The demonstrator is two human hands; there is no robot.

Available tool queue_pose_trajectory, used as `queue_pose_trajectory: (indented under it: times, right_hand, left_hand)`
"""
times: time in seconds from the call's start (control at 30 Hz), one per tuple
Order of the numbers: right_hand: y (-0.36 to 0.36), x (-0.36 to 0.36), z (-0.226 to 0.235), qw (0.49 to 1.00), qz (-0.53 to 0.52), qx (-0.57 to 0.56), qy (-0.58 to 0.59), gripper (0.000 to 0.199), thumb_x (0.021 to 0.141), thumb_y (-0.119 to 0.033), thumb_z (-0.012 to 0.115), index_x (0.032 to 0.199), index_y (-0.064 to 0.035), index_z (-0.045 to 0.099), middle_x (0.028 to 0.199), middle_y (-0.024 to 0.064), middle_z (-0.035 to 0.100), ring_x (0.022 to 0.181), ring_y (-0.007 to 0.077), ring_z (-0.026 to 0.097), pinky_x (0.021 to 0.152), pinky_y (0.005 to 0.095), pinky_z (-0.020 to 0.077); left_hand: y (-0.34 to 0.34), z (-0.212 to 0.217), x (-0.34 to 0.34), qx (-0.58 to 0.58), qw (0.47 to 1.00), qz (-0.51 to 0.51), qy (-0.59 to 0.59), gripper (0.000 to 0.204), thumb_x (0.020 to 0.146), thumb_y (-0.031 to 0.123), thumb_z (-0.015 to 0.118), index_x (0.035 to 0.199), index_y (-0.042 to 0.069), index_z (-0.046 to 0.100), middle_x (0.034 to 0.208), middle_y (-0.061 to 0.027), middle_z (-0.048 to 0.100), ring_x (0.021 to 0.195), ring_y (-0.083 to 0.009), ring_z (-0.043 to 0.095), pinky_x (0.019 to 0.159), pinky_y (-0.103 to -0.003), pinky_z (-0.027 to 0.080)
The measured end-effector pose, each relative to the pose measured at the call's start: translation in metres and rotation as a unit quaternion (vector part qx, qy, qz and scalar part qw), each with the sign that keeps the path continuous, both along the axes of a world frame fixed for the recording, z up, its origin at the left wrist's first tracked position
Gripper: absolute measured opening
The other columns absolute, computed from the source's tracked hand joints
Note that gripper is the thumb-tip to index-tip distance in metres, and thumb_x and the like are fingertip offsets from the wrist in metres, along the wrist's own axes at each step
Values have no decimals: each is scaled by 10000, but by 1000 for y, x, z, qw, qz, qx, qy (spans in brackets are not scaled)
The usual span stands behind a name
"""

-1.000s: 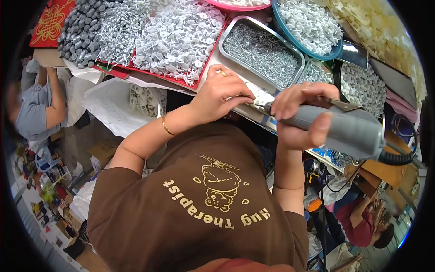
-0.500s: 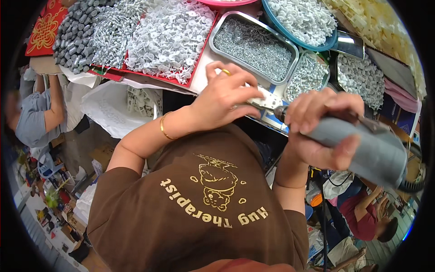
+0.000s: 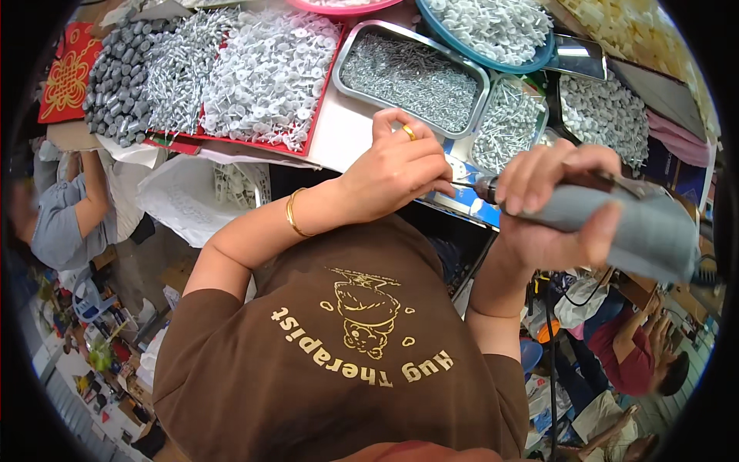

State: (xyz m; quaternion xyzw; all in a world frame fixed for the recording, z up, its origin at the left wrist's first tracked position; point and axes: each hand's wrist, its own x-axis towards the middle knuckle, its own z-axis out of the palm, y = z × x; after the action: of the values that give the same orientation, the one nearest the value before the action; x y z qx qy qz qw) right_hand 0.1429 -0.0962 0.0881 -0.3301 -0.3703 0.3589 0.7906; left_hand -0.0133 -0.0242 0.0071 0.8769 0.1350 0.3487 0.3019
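Observation:
My right hand (image 3: pixel 554 192) grips a grey cylindrical electric screwdriver (image 3: pixel 639 231), held nearly level with its bit pointing left. The thin bit (image 3: pixel 463 184) reaches the fingertips of my left hand (image 3: pixel 404 165). Those fingers are closed in a pinch at the bit's tip; what they hold is hidden behind them. A small white piece with dark holes (image 3: pixel 459 171) shows just beyond the fingertips, partly covered. My left hand wears a ring and a bracelet, and it is over the table's near edge.
Beyond my hands stand a metal tray of small screws (image 3: pixel 339 73), a red tray of white nail-like pieces (image 3: pixel 314 131), a blue basin of white parts (image 3: pixel 550 54) and heaped grey plugs (image 3: pixel 127 69). A white bag (image 3: pixel 173 192) hangs below the edge. Other people sit at both sides.
My left fingers have drawn together and now cover most of the white piece that showed before. The screwdriver has shifted slightly right and up. The whole view has shifted a little.

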Motion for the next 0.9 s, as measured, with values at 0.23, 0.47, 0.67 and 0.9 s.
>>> queue_pose_trajectory:
  times: [0.23, 0.47, 0.67, 0.9]
  right_hand:
    - [-10, 2, -5, 997, 15, -64, -38, 462, 946, -449, 604, 1041, -29, 439, 624, 65, 485, 500, 149, 484, 488, 293, 456]
    - [-8, 7, -14, 989, -20, -68, -128, 463, 981, -479, 507, 1043, -25, 443, 606, 65, 465, 451, 144, 446, 422, 287, 420]
    - [-9, 7, -29, 980, -44, -91, -170, 425, 961, -441, 572, 969, -43, 422, 607, 68, 458, 464, 149, 449, 439, 287, 428]
    - [-11, -1, -30, 977, -45, -132, -164, 450, 945, -454, 591, 919, -34, 434, 618, 50, 459, 486, 138, 458, 445, 269, 424]
  left_hand:
    - [1, -9, 10, 87, 996, -8, 27, 181, 782, 307, 786, 831, 181, 665, 790, 68, 625, 820, -145, 604, 925, -410, 323]
    - [-6, -16, 19, 39, 999, -24, 19, 185, 780, 287, 785, 782, 159, 651, 792, 64, 628, 869, -137, 608, 972, -436, 307]
    - [2, -16, 20, -31, 994, -68, 84, 236, 834, 217, 769, 995, 124, 623, 935, 11, 666, 995, -205, 618, 1015, -468, 287]
    - [5, -19, 18, -82, 985, -88, 124, 368, 854, 183, 750, 1135, 105, 524, 1004, -25, 688, 1065, -244, 627, 1034, -496, 275]
